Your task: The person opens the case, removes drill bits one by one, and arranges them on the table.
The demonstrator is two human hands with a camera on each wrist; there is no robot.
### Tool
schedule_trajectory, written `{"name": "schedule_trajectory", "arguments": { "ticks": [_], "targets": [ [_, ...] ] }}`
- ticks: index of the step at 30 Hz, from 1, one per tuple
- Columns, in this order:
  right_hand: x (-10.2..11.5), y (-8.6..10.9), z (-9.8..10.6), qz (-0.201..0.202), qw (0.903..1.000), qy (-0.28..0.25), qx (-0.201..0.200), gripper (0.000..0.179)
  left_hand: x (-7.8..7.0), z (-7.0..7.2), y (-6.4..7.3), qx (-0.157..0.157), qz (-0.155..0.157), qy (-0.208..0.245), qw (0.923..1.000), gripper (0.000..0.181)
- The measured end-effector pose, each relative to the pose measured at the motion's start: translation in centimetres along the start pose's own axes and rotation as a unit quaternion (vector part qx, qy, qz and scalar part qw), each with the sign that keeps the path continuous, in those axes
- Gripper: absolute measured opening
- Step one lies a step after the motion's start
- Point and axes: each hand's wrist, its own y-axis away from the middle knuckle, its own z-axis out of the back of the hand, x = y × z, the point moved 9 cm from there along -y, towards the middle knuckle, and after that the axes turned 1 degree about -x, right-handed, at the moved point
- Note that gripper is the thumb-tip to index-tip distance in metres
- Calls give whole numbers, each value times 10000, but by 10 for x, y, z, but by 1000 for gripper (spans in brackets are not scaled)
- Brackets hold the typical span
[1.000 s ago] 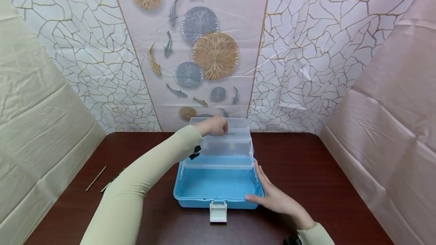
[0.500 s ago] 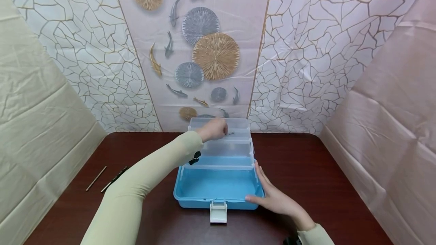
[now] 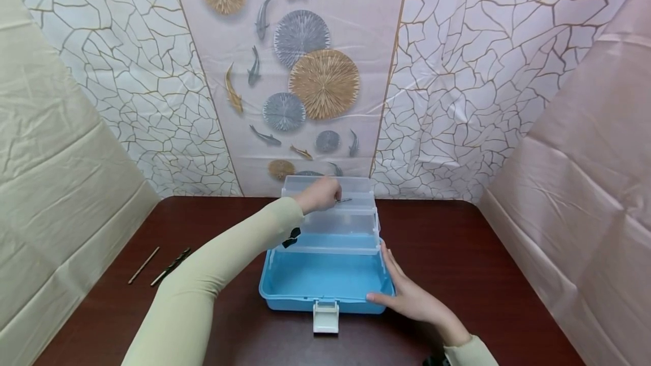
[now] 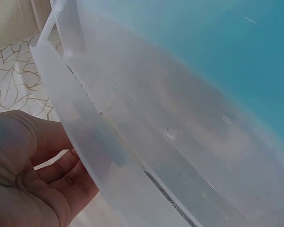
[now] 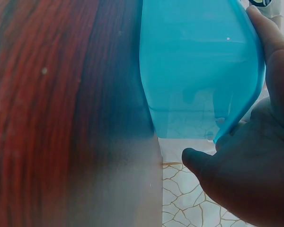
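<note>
A blue toolbox point(image 3: 325, 275) stands with its translucent trays point(image 3: 335, 222) raised at the back. My left hand point(image 3: 319, 194) is at the upper tray, pinching a thin drill bit point(image 3: 344, 200) that sticks out to the right of the fingers. In the left wrist view the tray wall partly covers those fingertips, and the dark spiral drill bit point(image 4: 168, 196) shows through the plastic. My right hand point(image 3: 407, 292) holds the toolbox's right end, thumb over the front rim and fingers along the side. The right wrist view shows that hand point(image 5: 255, 161) against the blue wall point(image 5: 199, 71).
On the left of the dark red table point(image 3: 458, 264) lie a slim rod point(image 3: 144, 265) and a dark drill bit point(image 3: 171, 267), the latter beside my left sleeve. The toolbox's white latch point(image 3: 326, 317) hangs down in front. Patterned cloth point(image 3: 325, 140) closes off the back.
The drill bit at my left fingers has tilted slightly, its right end staying above the tray. My left sleeve has shifted, exposing more of the drill bit on the table. My right hand stays put.
</note>
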Motion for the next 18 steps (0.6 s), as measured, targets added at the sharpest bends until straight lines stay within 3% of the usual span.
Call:
{"name": "schedule_trajectory", "arguments": {
  "ticks": [4, 14, 18],
  "targets": [
    [0, -1, 1, -9, 10000, 46, -28, 111, -3, -1, 0, -62, -49, 43, 10000, 25],
    [0, 1, 0, -42, 10000, -36, 3, 110, -8, -5, -2, -175, -69, -41, 9998, 45],
    [1, 2, 0, 1, 10000, -23, 7, 109, -9, -6, -2, -127, -116, -69, 9998, 44]
  ]
}}
